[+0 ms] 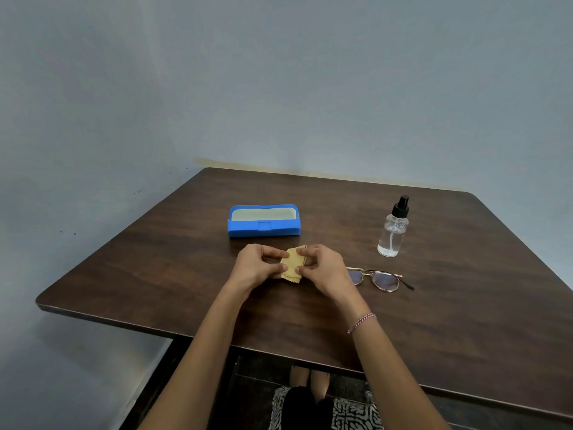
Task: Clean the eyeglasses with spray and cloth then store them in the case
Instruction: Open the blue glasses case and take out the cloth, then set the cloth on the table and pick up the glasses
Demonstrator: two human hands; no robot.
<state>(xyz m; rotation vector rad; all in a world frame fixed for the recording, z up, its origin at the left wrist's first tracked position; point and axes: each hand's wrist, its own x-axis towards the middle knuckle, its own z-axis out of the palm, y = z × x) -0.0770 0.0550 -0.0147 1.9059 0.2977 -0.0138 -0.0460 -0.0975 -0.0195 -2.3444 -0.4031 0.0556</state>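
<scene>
Dark wood-grain counter (173,268) set against a blue-grey wall (279,72), seen from above and in front.

Both hands meet near the counter's centre. The left hand (255,265) and right hand (322,268) together hold a small tan cloth (293,264), folded, with a pinked lower edge hanging free. Left fingers (280,253) pinch the cloth's 9 o'clock edge, thumb below and fingertips above; right fingers (302,251) pinch its 3 o'clock edge the same way. Whether the cloth touches the counter or is held just above it cannot be told.

A blue case (263,228) sits at 12 o'clock from the hands, close by, lid standing open, pale lining showing inside. Nothing visible in it.

Eyeglasses (376,279) lie on the counter at 3 o'clock from the right hand, just beside it, thin metal frame, temples unfolded; the near lens is partly hidden behind the hand.

A clear spray bottle (392,235) with black pump top stands upright at 2 o'clock from the hands, beyond the eyeglasses and apart from them, clear liquid inside.

A beaded bracelet (361,322) circles the right wrist. Patterned fabric (350,412) shows below the counter edge at 6 o'clock.
</scene>
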